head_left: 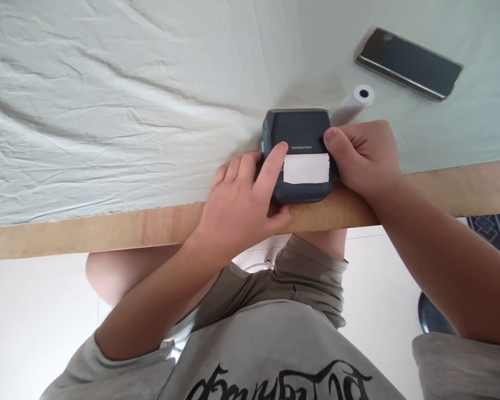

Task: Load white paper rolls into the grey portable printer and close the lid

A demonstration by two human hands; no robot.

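While the left hand (239,205) and right hand (366,158) seemingly grasp its sides, the printer (302,129) straddles the worktop's near edge (95,232).

- Head view: looks from above the shirt (270,339), forward and steeply down.
- Range: close; left hand (238,205), right hand (369,155) and printer (300,126) near centre.
- Field: cloth (129,111) beyond the grip, shorts (312,278) nearer than it.

Black label printer (300,130) with pale lettering, plain white paper strip (306,169) at its front, white roll (352,105) with a black core beside the printer, glossy black phone (410,63) beyond it, pale grey-green cloth (170,111) around the printer, grey shirt (275,339) below, black lettering across it.
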